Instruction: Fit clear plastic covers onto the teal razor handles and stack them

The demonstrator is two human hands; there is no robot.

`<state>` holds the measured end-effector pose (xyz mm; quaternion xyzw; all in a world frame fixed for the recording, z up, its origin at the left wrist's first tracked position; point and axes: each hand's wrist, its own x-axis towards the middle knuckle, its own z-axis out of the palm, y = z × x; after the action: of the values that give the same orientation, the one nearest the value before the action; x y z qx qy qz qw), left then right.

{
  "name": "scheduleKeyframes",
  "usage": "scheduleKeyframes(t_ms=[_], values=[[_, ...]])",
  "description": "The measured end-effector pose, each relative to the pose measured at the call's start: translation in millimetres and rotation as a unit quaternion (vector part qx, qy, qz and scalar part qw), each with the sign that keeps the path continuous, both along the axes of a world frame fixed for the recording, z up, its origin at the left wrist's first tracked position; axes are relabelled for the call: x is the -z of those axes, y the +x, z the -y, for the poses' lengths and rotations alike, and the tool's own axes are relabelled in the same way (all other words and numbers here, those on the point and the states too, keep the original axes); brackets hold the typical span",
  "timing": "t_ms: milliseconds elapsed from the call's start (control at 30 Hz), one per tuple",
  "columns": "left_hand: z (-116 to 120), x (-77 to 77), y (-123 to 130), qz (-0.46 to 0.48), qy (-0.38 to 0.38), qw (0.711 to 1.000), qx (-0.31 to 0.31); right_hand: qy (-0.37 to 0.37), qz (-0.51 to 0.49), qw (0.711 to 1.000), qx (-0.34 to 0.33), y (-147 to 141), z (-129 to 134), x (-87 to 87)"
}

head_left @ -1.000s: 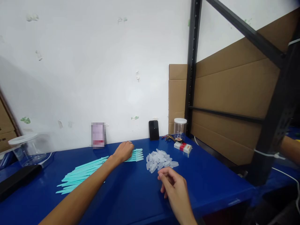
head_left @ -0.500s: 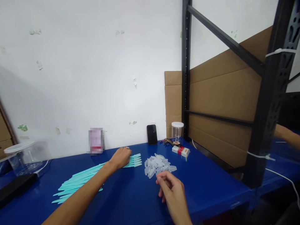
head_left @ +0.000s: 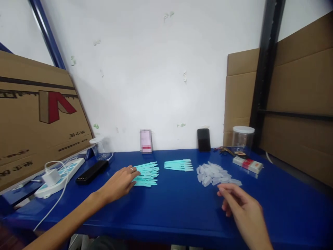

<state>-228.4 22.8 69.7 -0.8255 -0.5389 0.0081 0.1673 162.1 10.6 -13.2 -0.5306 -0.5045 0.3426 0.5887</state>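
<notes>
Plainly nearer the left hand (head_left: pixel 123 180), the teal sticks (head_left: pixel 147 176) lie lower centre-left, running left to right from beneath its half-curled, parted fingers; whether these grip one, I cannot tell. Lower right, the right hand (head_left: pixel 240 205) presses thumb and forefinger together beside the translucent pieces (head_left: pixel 214 173), nothing visibly pinched. Far left, the box (head_left: pixel 26 130) bears a red emblem (head_left: pixel 53 106) and unreadable lettering.

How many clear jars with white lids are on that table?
2. The left jar stands at the back, beyond the black device; the right jar, beyond the red-and-white box. Both show clearly; I see no others.
</notes>
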Motion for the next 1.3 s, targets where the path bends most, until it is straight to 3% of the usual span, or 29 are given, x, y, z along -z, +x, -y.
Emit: scheduleKeyframes(t_ms=[100,233,533,600,700,933,1033,1133,1300], values=[[8.6,15.3,-14.1,0.002,0.016,1.0,-0.01,-0.009,0.029,1.0,0.007,1.0,0.6,1.0],[3.1,26.9,-18.4,0.014,0.035,0.999,-0.014,-0.016,0.043,0.999,0.016,0.7,1.0,2.5],[-18.9,45.8,-32.9,0.076,0.098,0.991,0.049,0.04,-0.063,0.997,-0.009,-2.9,0.1,-6.7],[-22.8,48.7,-35.0,0.076,0.111,0.989,0.055,0.039,-0.019,0.999,-0.011,-0.2,-1.3,-10.8],[-21.6,49.3,-36.6,0.056,0.119,0.99,0.059,0.028,0.128,0.991,-0.009,2.3,-4.6,-19.5],[-10.9,42.9,-40.0,0.032,0.15,0.985,0.074,0.037,0.392,0.919,-0.019,-6.4,-24.8,-35.9],[0.9,40.0,-25.1,0.065,0.161,0.979,0.104,0.031,0.455,0.89,-0.03,-10.7,-29.5,-34.6],[14.7,41.7,6.2,0.125,0.134,0.977,0.112,0.035,0.484,0.874,-0.029,-13.0,-32.5,-31.9],[21.9,48.4,74.4,0.244,0.014,0.963,0.112,0.053,0.473,0.879,-0.018,-11.5,-38.1,-30.6]])
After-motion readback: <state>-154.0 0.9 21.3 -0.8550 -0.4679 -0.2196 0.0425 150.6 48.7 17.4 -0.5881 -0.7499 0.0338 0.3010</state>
